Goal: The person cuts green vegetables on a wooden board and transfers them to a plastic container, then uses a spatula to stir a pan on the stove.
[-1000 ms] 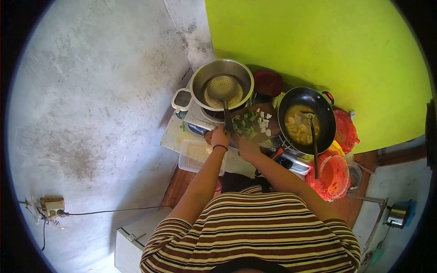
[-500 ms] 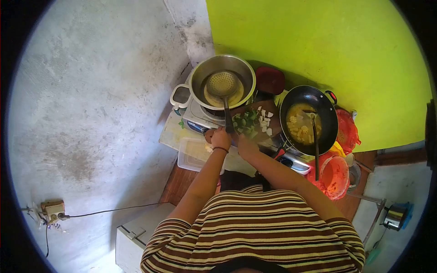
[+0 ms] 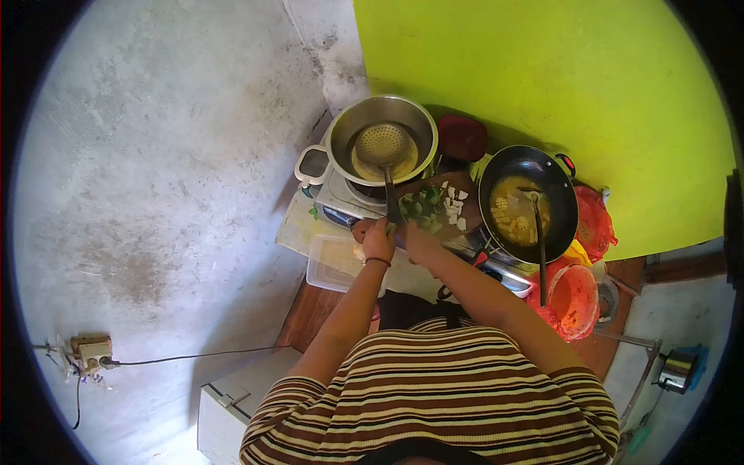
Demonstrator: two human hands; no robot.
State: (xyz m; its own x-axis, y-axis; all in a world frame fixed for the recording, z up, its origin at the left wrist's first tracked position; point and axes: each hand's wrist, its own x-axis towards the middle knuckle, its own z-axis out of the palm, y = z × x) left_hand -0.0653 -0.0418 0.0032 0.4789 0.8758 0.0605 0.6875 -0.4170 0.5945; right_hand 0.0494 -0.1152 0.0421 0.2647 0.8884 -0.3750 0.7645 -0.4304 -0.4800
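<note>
My left hand (image 3: pixel 379 240) is closed at the near edge of the brown cutting board (image 3: pixel 470 183), with a bit of green vegetable showing at its fingertips. Right beside it, my right hand (image 3: pixel 421 244) is curled with its back toward me; whatever it grips is hidden. Beyond the hands, chopped green vegetables (image 3: pixel 421 203) lie on the board, with white chopped pieces (image 3: pixel 456 205) to their right. A skimmer (image 3: pixel 384 145) rests in the large metal pot (image 3: pixel 341 132), its dark handle reaching down close to my left hand.
At right, a black wok (image 3: pixel 564 186) holds yellow food in broth and a long-handled spatula (image 3: pixel 541 263). A clear plastic container (image 3: pixel 325 283) sits at the counter's left front. Red baskets (image 3: pixel 577 298) stand right of the stove, and a dark red bowl (image 3: pixel 463 138) behind the board.
My two hands have stayed close together at the board's near edge, with slight finger movement. Green now shows at my left fingertips. The view has shifted slightly.
</note>
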